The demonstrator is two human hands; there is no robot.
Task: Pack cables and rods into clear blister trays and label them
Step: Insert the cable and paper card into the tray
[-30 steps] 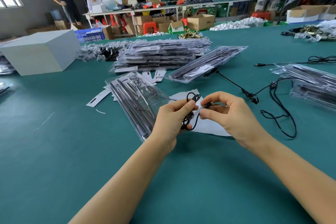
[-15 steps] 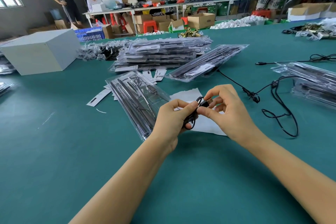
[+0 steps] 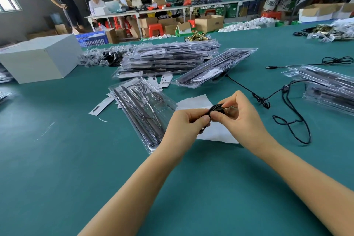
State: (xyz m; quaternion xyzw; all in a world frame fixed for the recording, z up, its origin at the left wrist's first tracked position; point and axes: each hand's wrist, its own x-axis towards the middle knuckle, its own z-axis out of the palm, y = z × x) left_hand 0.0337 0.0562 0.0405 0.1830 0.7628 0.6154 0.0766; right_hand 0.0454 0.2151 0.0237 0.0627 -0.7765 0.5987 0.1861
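A small coiled black cable (image 3: 215, 109) is held between both hands above a white paper sheet (image 3: 193, 102). My left hand (image 3: 184, 125) grips the coil with thumb and fingers. My right hand (image 3: 242, 119) pinches the cable's plug end against the coil. Just left of my hands lies an open clear blister tray (image 3: 141, 113) with dark rods and a cable in it.
A stack of filled blister trays (image 3: 166, 59) and one single tray (image 3: 216, 69) lie behind. More trays (image 3: 325, 86) sit at right. Loose black cables (image 3: 291, 113) trail on the green table at right. A grey box (image 3: 38, 59) stands at left; white labels (image 3: 99, 106) are scattered near the tray.
The open loops of the cable have been gathered into a tight coil. My right hand has moved in closer to my left, with the plug end now against the coil.
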